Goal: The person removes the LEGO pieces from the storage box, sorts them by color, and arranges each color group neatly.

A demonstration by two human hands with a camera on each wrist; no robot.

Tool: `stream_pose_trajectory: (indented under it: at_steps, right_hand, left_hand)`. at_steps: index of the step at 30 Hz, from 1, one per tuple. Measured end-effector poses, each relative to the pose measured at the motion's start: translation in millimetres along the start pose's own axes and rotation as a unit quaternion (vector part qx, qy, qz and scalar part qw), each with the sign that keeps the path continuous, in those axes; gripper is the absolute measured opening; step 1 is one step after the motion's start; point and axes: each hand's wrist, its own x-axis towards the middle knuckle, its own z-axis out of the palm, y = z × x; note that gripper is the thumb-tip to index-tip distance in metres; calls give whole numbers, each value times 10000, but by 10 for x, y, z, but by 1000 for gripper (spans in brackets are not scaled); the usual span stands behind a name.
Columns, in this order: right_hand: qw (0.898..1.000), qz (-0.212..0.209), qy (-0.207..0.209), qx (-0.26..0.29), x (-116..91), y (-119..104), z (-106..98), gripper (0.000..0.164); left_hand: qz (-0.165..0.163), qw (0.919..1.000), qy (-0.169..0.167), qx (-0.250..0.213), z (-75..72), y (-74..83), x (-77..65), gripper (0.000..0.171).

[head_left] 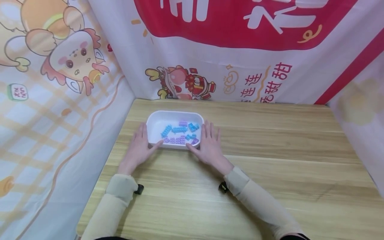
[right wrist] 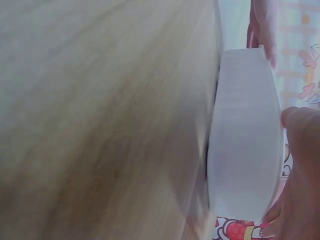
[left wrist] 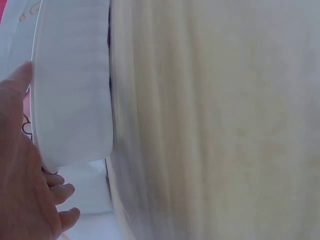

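Note:
A white plastic tray (head_left: 175, 147) sits on the wooden table, holding several blue blocks (head_left: 180, 129) and purple blocks (head_left: 180, 140). My left hand (head_left: 138, 148) grips its left end, the thumb along the near rim and the fingers at the side. At the right end, my right hand (head_left: 209, 146) holds the tray the same way, its thumb over the near rim. Both wrist views show the tray's outer wall (left wrist: 75, 90) from the near side, with its base at the tabletop or very close to it. The blocks are hidden in those views.
The wooden tabletop (head_left: 270, 140) stretches to the right of the tray and toward me. Behind it hangs a printed white and red cloth (head_left: 222, 56). Another patterned cloth (head_left: 72, 126) runs along the left edge of the table.

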Motion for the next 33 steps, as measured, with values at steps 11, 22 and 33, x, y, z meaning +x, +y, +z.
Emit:
stream_pose_trajectory:
  at_steps: [11, 22, 33]
  right_hand:
    - [9999, 12, -97, 94, -309, 97, -78, 117]
    - [10000, 46, 60, -7, -532, 200, -63, 118]
    - [9998, 44, 190, -63, -671, 258, -87, 118]
  left_hand:
    - [196, 9998, -45, 93, -7, 114, -192, 126]
    - [471, 9988, -82, 135, 72, 194, -244, 124]
    - [419, 9989, -155, 149, 106, 264, -337, 132]
